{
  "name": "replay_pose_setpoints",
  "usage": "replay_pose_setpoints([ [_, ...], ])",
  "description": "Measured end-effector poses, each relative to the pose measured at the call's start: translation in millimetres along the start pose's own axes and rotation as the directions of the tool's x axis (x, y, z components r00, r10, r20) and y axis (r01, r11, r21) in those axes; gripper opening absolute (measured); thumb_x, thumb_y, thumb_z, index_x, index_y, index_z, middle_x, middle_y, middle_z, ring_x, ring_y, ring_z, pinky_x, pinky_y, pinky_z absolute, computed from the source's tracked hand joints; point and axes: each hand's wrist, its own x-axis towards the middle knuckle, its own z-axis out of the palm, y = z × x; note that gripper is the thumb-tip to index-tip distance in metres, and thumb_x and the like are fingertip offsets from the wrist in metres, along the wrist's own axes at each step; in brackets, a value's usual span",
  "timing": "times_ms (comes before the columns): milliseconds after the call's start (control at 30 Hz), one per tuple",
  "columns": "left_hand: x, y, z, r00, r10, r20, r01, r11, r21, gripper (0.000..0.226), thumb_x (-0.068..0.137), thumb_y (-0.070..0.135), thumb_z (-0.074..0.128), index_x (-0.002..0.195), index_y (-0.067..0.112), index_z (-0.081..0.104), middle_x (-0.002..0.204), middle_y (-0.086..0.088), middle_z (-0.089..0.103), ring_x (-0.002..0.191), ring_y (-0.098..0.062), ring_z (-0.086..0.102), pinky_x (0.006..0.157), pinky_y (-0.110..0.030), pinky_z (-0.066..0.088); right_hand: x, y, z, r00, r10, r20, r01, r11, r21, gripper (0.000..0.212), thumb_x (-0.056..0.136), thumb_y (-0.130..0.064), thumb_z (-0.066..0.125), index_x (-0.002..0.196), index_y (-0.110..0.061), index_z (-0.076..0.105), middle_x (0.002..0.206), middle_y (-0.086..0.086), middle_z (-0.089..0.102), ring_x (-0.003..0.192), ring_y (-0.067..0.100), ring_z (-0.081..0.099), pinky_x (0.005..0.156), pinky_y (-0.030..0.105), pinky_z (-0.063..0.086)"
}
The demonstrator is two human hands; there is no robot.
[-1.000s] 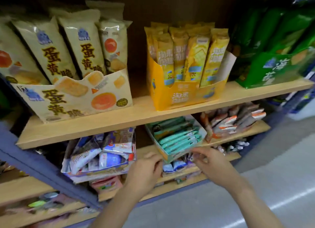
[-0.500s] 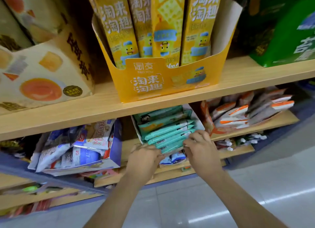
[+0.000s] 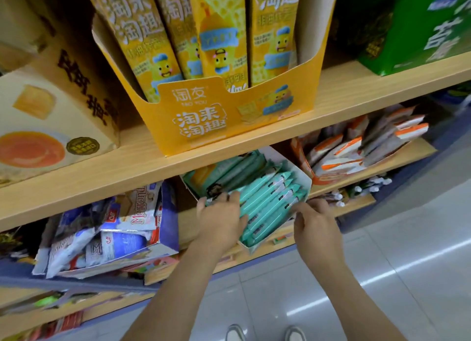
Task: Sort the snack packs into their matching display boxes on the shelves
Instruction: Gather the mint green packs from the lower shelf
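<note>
- Teal snack packs (image 3: 265,200) sit in their white-walled display box (image 3: 303,177), one level under the yellow cracker box (image 3: 229,116).
- Both hands moved from the box front onto it: left hand (image 3: 221,221) grip curled over packs, right hand (image 3: 316,226) grip pinching its right wall (likely squaring the row).

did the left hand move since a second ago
Yes. The left hand has gone from below the teal box up onto the packs in it.

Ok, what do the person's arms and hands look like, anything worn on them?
Both are bare. The left hand and right hand have no gloves, and no rings show. The left forearm and right forearm are uncovered down to the frame edge: no sleeve, watch or band in view.
</note>
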Motion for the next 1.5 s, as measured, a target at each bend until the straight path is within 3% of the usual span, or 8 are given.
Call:
replay_pose_setpoints([
  [200,-11,1,2,0.995,0.096,0.012,-0.096,0.995,-0.035,0.051,0.088,0.047,0.054,0.131,0.022,0.045,0.121,-0.004,0.058,0.107,-0.026,0.059,0.087,-0.034,0.044,10,-32,-1,0.92,0.301,0.25,-0.35,0.919,0.184,0.058,0.093,-0.054,0.043,0.141,-0.021,0.046,0.128,0.017,0.05,0.125,0.034,0.045,0.09,0.04,0.041],
  [467,-31,4,16,0.981,0.18,0.073,-0.153,0.948,-0.278,0.05,0.091,0.046,0.05,0.136,0.024,0.045,0.119,-0.001,0.052,0.109,-0.023,0.054,0.088,-0.038,0.047,5,-42,20,0.938,0.309,0.158,-0.322,0.944,0.068,0.098,0.072,-0.066,0.071,0.151,-0.03,0.025,0.146,0.021,0.03,0.13,0.041,0.039,0.102,0.043,0.044],
  [733,-2,10,8,0.984,0.129,0.126,-0.111,0.984,-0.138,0.058,0.097,0.063,0.033,0.118,0.014,0.058,0.115,-0.009,0.057,0.108,-0.027,0.054,0.088,-0.039,0.047,-12,-35,8,0.967,0.242,0.082,-0.249,0.965,0.085,0.046,0.095,-0.02,0.054,0.14,-0.019,0.045,0.13,0.011,0.05,0.104,0.031,0.059,0.074,0.034,0.047],
  [867,10,-1,0,0.98,0.085,0.18,0.002,0.901,-0.434,0.046,0.106,0.037,0.028,0.077,0.012,0.054,0.101,-0.016,0.064,0.09,-0.028,0.056,0.085,-0.038,0.047,-25,-37,9,0.928,0.324,0.181,-0.324,0.945,-0.03,0.027,0.096,-0.026,0.05,0.115,-0.008,0.049,0.105,0.015,0.057,0.084,0.032,0.055,0.064,0.031,0.036],
  [967,14,-11,3,0.99,0.068,0.126,-0.02,0.937,-0.349,0.024,0.1,0.022,0.049,0.12,0.02,0.06,0.123,-0.012,0.056,0.105,-0.027,0.058,0.091,-0.035,0.047,-21,-45,12,0.885,0.4,0.237,-0.413,0.911,0.005,0.03,0.095,-0.028,0.052,0.114,-0.005,0.048,0.105,0.013,0.05,0.081,0.029,0.047,0.068,0.031,0.036],
  [1033,15,-9,7,0.996,0.04,0.081,-0.019,0.968,-0.249,0.044,0.092,0.019,0.062,0.133,0.026,0.049,0.122,-0.011,0.055,0.103,-0.027,0.061,0.085,-0.035,0.048,-14,-48,13,0.846,0.461,0.269,-0.487,0.873,0.035,0.032,0.095,-0.033,0.053,0.111,-0.006,0.052,0.109,0.013,0.047,0.091,0.03,0.046,0.075,0.034,0.039],
  [1200,23,-2,9,0.999,-0.027,-0.021,0.025,0.996,-0.085,0.035,0.089,0.016,0.066,0.119,0.015,0.048,0.109,-0.011,0.066,0.099,-0.03,0.065,0.077,-0.04,0.052,1,-44,15,0.794,0.536,0.288,-0.592,0.79,0.16,0.032,0.091,-0.038,0.058,0.078,-0.009,0.053,0.091,0.012,0.058,0.1,0.031,0.054,0.072,0.034,0.045],
  [1500,36,-3,5,0.988,-0.052,0.148,0.081,0.977,-0.198,0.029,0.081,0.026,0.074,0.1,0.016,0.054,0.099,-0.003,0.067,0.091,-0.025,0.066,0.075,-0.034,0.052,2,-42,16,0.779,0.565,0.271,-0.624,0.743,0.243,0.028,0.084,-0.04,0.06,0.089,-0.013,0.056,0.1,0.013,0.057,0.09,0.025,0.05,0.064,0.031,0.04],
])
